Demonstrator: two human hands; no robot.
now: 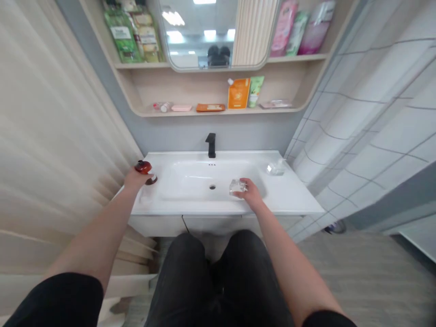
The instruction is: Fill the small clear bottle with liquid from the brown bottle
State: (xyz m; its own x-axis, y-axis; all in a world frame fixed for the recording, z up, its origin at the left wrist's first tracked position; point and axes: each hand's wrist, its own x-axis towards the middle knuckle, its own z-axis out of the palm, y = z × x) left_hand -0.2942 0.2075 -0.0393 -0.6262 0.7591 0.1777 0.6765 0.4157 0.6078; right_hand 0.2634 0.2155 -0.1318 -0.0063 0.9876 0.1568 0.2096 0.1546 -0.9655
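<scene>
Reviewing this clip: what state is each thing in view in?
left hand: gripping the bottle
amber-capped bottle: tilted, cap on
right hand: gripping the container
clear glass container: held above the basin's right side
black faucet: no water running
basin drain: uncovered
clear dish: resting on the counter

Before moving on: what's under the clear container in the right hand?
The clear container sits over the white basin, right of the drain. The container and the right hand cover the basin directly beneath, so that spot cannot be seen.
</scene>
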